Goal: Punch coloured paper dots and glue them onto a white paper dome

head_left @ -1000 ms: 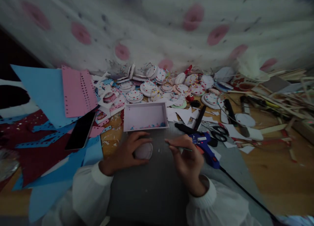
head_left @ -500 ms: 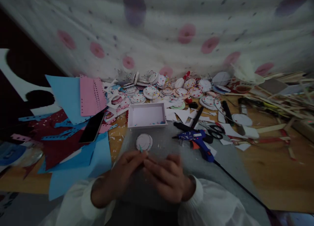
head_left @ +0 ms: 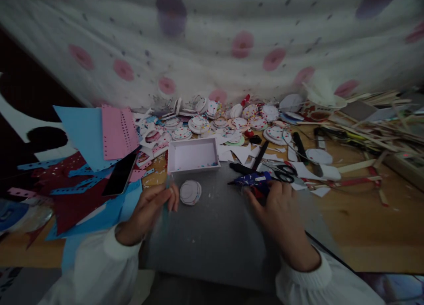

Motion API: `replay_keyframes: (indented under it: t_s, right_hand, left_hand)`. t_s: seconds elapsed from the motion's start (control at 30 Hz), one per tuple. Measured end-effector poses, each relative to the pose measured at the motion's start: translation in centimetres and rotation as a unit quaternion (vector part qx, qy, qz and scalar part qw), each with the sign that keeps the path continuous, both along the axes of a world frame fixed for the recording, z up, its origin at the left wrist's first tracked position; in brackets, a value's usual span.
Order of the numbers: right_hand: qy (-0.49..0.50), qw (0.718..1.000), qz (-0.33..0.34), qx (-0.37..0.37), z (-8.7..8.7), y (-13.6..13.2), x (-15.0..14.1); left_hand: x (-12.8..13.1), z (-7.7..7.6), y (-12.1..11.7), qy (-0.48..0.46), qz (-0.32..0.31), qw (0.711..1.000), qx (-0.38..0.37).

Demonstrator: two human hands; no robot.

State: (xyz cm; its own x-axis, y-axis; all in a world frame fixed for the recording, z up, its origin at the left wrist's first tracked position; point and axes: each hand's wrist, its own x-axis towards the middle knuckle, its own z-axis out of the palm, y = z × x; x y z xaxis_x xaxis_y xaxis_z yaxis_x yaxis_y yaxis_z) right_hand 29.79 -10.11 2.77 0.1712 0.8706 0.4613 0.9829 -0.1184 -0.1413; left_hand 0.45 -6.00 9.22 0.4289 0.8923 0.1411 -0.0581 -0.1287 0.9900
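My right hand (head_left: 278, 207) is on the blue glue gun (head_left: 253, 179), with its fingers around the handle and thumb near the red trigger. The gun lies on its side on the grey mat (head_left: 212, 243), nozzle to the left. On the left of the mat my left hand (head_left: 154, 207) is closed in a pinch on a thin teal strip (head_left: 165, 219), blurred and partly hidden by the fingers. Just right of that hand lies a small stack of white paper discs (head_left: 190, 192). Behind it stands a shallow white box (head_left: 194, 157) with a few small coloured bits inside.
Several dotted paper discs (head_left: 198, 124) are heaped along the curtain (head_left: 205, 44). Blue sheets (head_left: 79, 135), pink card (head_left: 119, 135) and a phone (head_left: 121, 174) lie left. Black scissors (head_left: 285, 173), paper scraps and wooden sticks (head_left: 361, 132) lie right. The gun's cord (head_left: 327, 250) runs toward the front right.
My hands were together in front of the discs. The left has moved left, still pinching the strip; the right has moved right and taken hold of the glue gun.
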Motion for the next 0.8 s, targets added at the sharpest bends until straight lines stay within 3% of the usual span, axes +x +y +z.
replay_keyframes:
  t_s: [0.13, 0.27, 0.4, 0.53, 0.6, 0.7, 0.8]
  right_hand:
    - [-0.04, 0.997, -0.031, -0.054, -1.1, 0.2, -0.3]
    - [-0.049, 0.994, -0.042, -0.09, -1.1, 0.4, 0.0]
    - [0.035, 0.992, -0.04, -0.11, 0.1, 1.1, 0.7]
    - [0.231, 0.97, -0.054, -0.049, 1.9, 2.8, -0.8]
    - [0.291, 0.956, -0.03, 0.002, 2.1, 3.7, -2.5]
    - [0.329, 0.94, 0.05, 0.07, 1.0, 4.3, -4.7]
    - [0.337, 0.935, 0.083, 0.077, -0.6, 4.1, -5.7]
  left_hand:
    - [1.0, -1.7, 2.4, 0.062, -0.065, 0.996, 0.007]
    - [0.8, -4.6, 3.5, 0.097, -0.066, 0.993, -0.017]
    - [0.1, -6.1, 3.5, 0.108, -0.07, 0.991, -0.037]
    - [-0.2, -6.6, 3.8, 0.115, -0.088, 0.989, -0.041]
    - [-0.2, -6.8, 3.9, 0.119, -0.096, 0.987, -0.042]
    - [-0.2, -6.8, 4.1, 0.13, -0.102, 0.985, -0.043]
    - [-0.2, -6.7, 4.1, 0.137, -0.116, 0.983, -0.045]
